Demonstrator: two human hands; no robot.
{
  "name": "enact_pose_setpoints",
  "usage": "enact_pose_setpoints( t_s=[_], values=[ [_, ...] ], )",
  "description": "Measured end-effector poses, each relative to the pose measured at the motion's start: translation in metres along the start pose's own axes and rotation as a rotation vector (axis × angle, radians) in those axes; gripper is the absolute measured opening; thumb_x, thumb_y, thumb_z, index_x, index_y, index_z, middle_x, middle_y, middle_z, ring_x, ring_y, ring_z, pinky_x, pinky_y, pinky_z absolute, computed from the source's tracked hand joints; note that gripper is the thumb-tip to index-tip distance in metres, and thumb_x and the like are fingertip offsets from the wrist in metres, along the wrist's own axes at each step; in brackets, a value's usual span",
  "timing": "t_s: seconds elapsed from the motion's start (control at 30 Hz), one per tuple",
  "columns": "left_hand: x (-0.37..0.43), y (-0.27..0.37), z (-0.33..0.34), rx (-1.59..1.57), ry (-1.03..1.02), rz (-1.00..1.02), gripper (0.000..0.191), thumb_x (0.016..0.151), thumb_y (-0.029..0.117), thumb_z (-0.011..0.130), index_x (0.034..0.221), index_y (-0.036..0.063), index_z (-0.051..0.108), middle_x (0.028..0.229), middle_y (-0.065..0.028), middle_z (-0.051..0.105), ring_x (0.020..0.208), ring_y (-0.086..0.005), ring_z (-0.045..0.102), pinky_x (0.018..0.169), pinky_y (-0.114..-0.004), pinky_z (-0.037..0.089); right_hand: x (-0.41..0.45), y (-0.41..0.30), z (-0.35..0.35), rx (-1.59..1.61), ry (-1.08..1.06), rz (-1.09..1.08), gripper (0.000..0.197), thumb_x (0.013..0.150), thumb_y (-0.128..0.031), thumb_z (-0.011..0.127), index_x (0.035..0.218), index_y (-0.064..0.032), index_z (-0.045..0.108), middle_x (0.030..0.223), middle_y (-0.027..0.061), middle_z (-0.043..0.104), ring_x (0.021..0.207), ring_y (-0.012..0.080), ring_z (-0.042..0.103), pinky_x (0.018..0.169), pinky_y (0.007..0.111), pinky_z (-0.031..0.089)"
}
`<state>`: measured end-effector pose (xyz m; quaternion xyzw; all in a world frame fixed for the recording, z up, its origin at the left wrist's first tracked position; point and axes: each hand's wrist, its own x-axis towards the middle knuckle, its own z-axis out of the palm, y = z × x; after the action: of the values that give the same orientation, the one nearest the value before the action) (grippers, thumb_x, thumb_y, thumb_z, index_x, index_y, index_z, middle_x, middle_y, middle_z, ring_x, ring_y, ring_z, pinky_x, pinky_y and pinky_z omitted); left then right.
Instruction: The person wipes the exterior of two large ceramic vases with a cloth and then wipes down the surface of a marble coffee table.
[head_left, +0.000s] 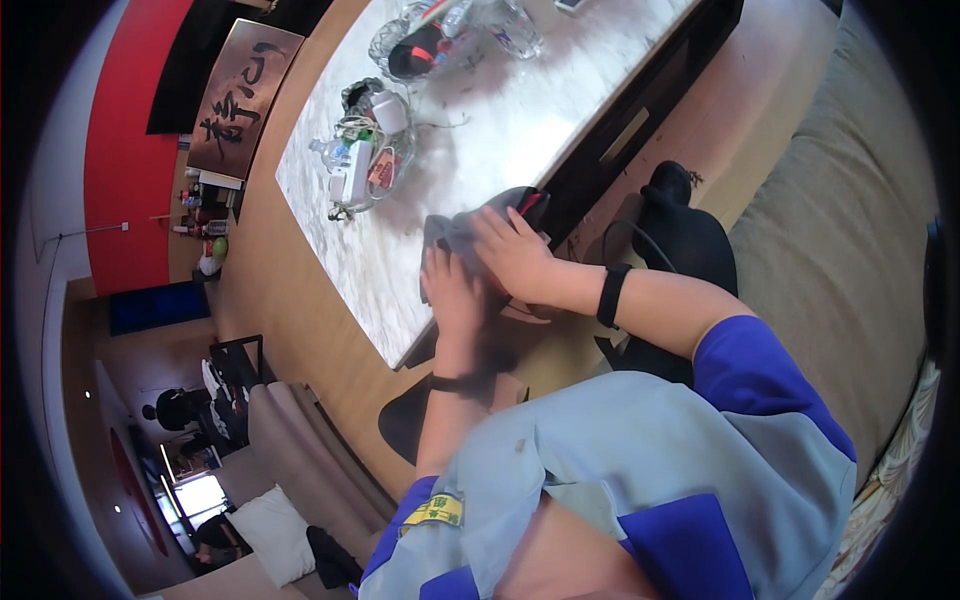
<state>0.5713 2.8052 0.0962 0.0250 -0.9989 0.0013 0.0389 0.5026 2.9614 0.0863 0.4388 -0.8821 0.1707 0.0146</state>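
A dark grey cloth item with red trim (450, 229), its exact kind unclear, lies bunched at the near edge of the marble-topped table (487, 150). Across its left part rests my left hand (454, 296), fingers extended and somewhat blurred. My right hand (514, 251) lies flat over the right part, close to the red trim, with its fingers spread. The palms hide much of the cloth. I see no clear grip by either hand. Both wrists wear a black band.
A glass bowl (411, 142) holds chargers, cables and small items. Farther along stand another filled bowl (382, 46) and a clear plastic bottle (516, 30). A drawer front (624, 135) forms the table's side. A brown sofa (817, 180) is at right; people are in the background.
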Motion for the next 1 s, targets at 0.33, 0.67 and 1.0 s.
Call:
enact_pose_setpoints(
  t_s=[0.33, 0.67, 1.0],
  values=[
    [0.074, 0.054, 0.005, 0.011, -0.008, 0.184, 0.054, 0.079, 0.022, 0.062, 0.125, -0.0008, 0.045, 0.138, -0.026, 0.038, 0.131, -0.0422, 0.031, 0.103, -0.053, 0.027, 0.018, 0.068, -0.056, 0.178, -0.223, 0.435, 0.057, 0.081, -0.019, 0.059, 0.134, -0.0025, 0.043, 0.15, 0.0201, 0.021, 0.14, 0.0389, 0.017, 0.103, 0.065, 0.024],
    [0.129, 0.082, 0.013, 0.055, -0.085, 0.323, 0.075, 0.081, 0.041, 0.056, 0.136, -0.0042, 0.033, 0.146, -0.03, 0.021, 0.138, -0.0437, 0.017, 0.108, -0.058, 0.016, 0.027, 0.125, -0.078, 0.128, -0.176, 0.497, 0.041, 0.083, -0.02, 0.057, 0.12, -0.0035, 0.056, 0.145, 0.02, 0.033, 0.136, 0.0389, 0.027, 0.105, 0.062, 0.023],
    [0.142, 0.105, 0.033, 0.062, 0.006, 0.283, 0.069, 0.083, 0.045, 0.051, 0.141, 0.0112, 0.033, 0.147, -0.0266, 0.024, 0.139, -0.0416, 0.015, 0.108, -0.058, 0.013, 0.047, 0.088, -0.045, -0.099, -0.183, 0.692, 0.049, 0.092, -0.022, 0.045, 0.134, 0.0033, 0.04, 0.145, 0.0317, 0.024, 0.134, 0.05, 0.023, 0.099, 0.063, 0.031]
  ],
)
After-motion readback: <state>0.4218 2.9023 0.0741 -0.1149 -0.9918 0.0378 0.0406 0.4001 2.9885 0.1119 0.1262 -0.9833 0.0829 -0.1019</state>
